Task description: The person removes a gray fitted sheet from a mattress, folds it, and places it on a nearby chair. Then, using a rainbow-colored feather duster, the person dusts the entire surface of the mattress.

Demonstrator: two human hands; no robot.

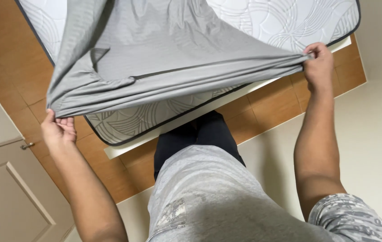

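Note:
A grey fitted sheet [164,49] is stretched out in the air above a white quilted mattress [285,20] with dark piping. My left hand [58,130] grips the sheet's lower left corner from below, near the mattress corner. Across on the right, my right hand [319,67] pinches a gathered edge of the same sheet over the mattress's near side. The sheet hangs slack between both hands and hides most of the mattress top.
The mattress lies on a white base edge [227,101] over a brown wooden floor [271,112]. A beige door with a small handle [26,145] stands at the left. My legs in dark trousers [200,139] are close against the bed. A cream wall is at the right.

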